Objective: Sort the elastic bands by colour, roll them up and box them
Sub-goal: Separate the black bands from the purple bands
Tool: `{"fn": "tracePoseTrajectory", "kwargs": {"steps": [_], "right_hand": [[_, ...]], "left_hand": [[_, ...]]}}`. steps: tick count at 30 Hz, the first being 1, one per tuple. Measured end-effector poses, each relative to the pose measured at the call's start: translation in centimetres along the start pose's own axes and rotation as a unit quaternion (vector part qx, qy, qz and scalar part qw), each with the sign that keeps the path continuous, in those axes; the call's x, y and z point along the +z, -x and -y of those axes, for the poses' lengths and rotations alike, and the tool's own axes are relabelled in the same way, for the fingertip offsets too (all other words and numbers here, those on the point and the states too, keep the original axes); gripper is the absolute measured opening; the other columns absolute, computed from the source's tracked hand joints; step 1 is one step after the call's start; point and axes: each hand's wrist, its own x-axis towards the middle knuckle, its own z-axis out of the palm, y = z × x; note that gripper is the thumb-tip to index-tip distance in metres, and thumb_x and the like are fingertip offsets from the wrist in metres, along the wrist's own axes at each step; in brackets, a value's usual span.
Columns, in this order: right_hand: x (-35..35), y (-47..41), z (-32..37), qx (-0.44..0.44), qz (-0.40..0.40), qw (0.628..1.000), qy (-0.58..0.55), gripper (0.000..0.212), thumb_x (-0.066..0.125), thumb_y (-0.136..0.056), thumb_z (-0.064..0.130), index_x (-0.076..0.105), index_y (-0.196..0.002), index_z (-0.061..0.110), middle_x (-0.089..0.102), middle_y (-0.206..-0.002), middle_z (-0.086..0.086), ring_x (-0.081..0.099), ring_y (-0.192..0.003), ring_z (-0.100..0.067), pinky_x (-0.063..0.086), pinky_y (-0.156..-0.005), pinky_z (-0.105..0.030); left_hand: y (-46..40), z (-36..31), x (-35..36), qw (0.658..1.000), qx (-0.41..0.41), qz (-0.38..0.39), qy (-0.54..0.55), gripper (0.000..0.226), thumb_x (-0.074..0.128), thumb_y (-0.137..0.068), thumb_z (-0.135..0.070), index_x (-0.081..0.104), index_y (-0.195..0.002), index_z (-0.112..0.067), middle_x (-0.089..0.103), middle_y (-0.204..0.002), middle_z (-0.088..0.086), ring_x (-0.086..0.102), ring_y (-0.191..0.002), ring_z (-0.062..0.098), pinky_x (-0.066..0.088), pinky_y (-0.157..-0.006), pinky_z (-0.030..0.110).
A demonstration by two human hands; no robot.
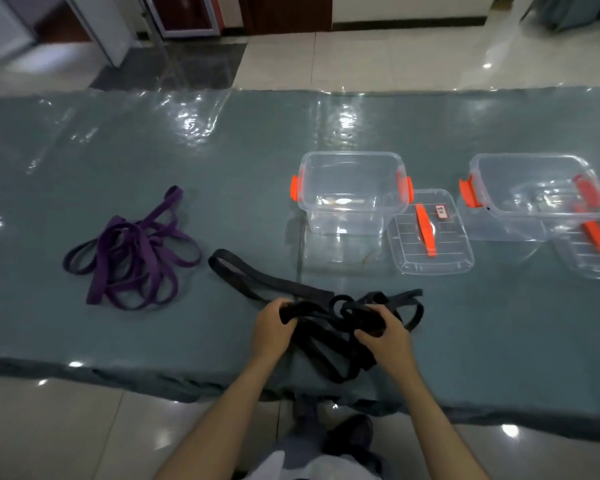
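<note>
From the head camera, you are looking down on a long tabletop covered in glossy grey-green plastic sheeting [118, 150]. Your left hand [272, 327] has its fingers curled round a bunched loop of the flat black elastic bands [312, 296], close to the near edge of the tabletop. Your right hand [383, 332] grips the same tangle from the other side, thumb and fingers closed over a thick fold of it. Between your two hands the black bands twist into a small coil, just left of your right thumb. One long black loop runs away from your left hand toward the middle of the tabletop; other loops spill out past your right hand to the right, and more hang below both hands to the near edge.

The flat purple elastic bands [132, 251] lie in a loose heap toward the left part of the tabletop, well apart from both hands and from the black bands.

Beyond your hands stands a clear plastic box with orange latches [350, 188], open. Its clear lid with an orange handle [430, 233] lies flat just beside it on the right, and partly under it. Near the right edge stands a second clear plastic box with orange latches [537, 195], with another clear lid [589, 254] lying in front of it.
</note>
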Motion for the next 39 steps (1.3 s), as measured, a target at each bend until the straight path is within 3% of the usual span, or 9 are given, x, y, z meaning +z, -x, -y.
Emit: {"fn": "tracePoseTrajectory", "kwargs": {"steps": [3, 6, 8, 13, 17, 22, 28, 32, 39], "right_hand": [[1.1, -0.7, 0.0, -0.014, 0.007, 0.999, 0.04, 0.045, 0.086, -0.082, 0.0, 0.07, -0.122, 0.014, 0.073, -0.106, -0.003, 0.069, -0.1, -0.016, 0.054, -0.089, -0.017], [1.4, -1.7, -0.1, -0.012, 0.016, 0.998, 0.054, 0.045, 0.086, -0.081, -0.002, 0.07, -0.12, 0.014, 0.074, -0.102, -0.002, 0.07, -0.093, -0.011, 0.048, -0.08, -0.002], [1.5, -2.4, 0.0, -0.008, 0.023, 0.998, 0.064, 0.044, 0.086, -0.081, -0.001, 0.07, -0.118, 0.015, 0.074, -0.101, -0.001, 0.07, -0.092, -0.01, 0.047, -0.078, -0.001], [2.9, -3.1, -0.6, 0.007, 0.035, 0.998, 0.055, 0.046, 0.086, -0.081, -0.002, 0.069, -0.117, 0.021, 0.071, -0.098, 0.013, 0.067, -0.091, 0.004, 0.051, -0.082, -0.006], [3.6, -3.0, -1.1, 0.024, 0.048, 0.998, 0.022, 0.045, 0.084, -0.082, -0.004, 0.068, -0.111, 0.027, 0.073, -0.1, 0.01, 0.071, -0.091, -0.004, 0.056, -0.084, -0.014], [2.7, -3.5, 0.3, 0.023, 0.02, 0.996, -0.08, 0.045, 0.082, -0.083, -0.009, 0.071, -0.116, 0.021, 0.078, -0.102, -0.006, 0.075, -0.076, -0.014, 0.059, -0.079, -0.025], [-1.7, -3.8, 3.5, -0.005, -0.016, 0.969, -0.245, 0.044, 0.081, -0.085, -0.005, 0.073, -0.12, 0.02, 0.079, -0.11, -0.008, 0.078, -0.097, -0.022, 0.063, -0.08, -0.03], [-6.0, -3.7, 4.9, -0.018, -0.008, 0.95, -0.312, 0.046, 0.086, -0.077, 0.013, 0.073, -0.121, 0.021, 0.078, -0.112, -0.013, 0.077, -0.101, -0.028, 0.062, -0.083, -0.032], [-17.3, -2.5, 5.4, -0.063, -0.026, 0.925, -0.374, 0.047, 0.082, -0.077, 0.007, 0.072, -0.121, 0.017, 0.077, -0.113, -0.012, 0.074, -0.1, -0.021, 0.062, -0.086, -0.03]], "left_hand": [[-1.1, 1.5, 0.2, 0.998, -0.048, -0.026, 0.004, 0.04, 0.081, -0.087, -0.022, 0.06, -0.121, -0.018, 0.049, -0.115, 0.001, 0.062, -0.105, 0.03, 0.041, -0.079, 0.027], [-2.3, 1.9, -0.1, 0.991, -0.126, -0.011, 0.042, 0.092, 0.094, -0.073, -0.031, 0.042, -0.148, -0.02, 0.044, -0.131, 0.01, 0.056, -0.116, 0.032, 0.047, -0.095, 0.034], [-3.3, 1.7, -0.3, 0.988, -0.143, 0.021, 0.049, 0.107, 0.096, -0.071, -0.033, 0.034, -0.157, -0.021, 0.047, -0.142, 0.015, 0.055, -0.128, 0.035, 0.047, -0.107, 0.038], [-4.9, 1.7, 0.1, 0.981, -0.124, 0.032, 0.145, 0.076, 0.084, -0.08, -0.004, 0.053, -0.148, -0.014, 0.058, -0.143, 0.013, 0.059, -0.13, 0.029, 0.049, -0.112, 0.045], [-5.0, 2.0, 0.0, 0.965, -0.118, 0.004, 0.236, 0.055, 0.074, -0.086, 0.01, 0.067, -0.136, -0.011, 0.07, -0.131, 0.009, 0.066, -0.12, 0.023, 0.054, -0.106, 0.036], [-2.8, -0.5, 0.6, 0.963, -0.05, 0.012, 0.264, 0.047, 0.074, -0.086, 0.009, 0.076, -0.109, -0.032, 0.078, -0.102, -0.017, 0.072, -0.096, -0.006, 0.055, -0.08, 0.01], [0.0, -6.9, 2.2, 0.949, 0.03, 0.027, 0.313, 0.041, 0.076, -0.085, 0.005, 0.077, -0.122, -0.014, 0.08, -0.108, -0.008, 0.076, -0.1, 0.008, 0.063, -0.091, 0.04], [2.5, -12.4, 2.3, 0.954, 0.12, 0.041, 0.27, 0.039, 0.08, -0.086, -0.008, 0.077, -0.123, -0.019, 0.079, -0.113, -0.013, 0.073, -0.105, 0.0, 0.06, -0.097, 0.03], [7.0, -22.3, 5.2, 0.945, 0.197, 0.056, 0.253, 0.037, 0.082, -0.085, -0.008, 0.077, -0.119, -0.023, 0.079, -0.11, -0.013, 0.075, -0.098, 0.0, 0.06, -0.09, 0.026]]}}
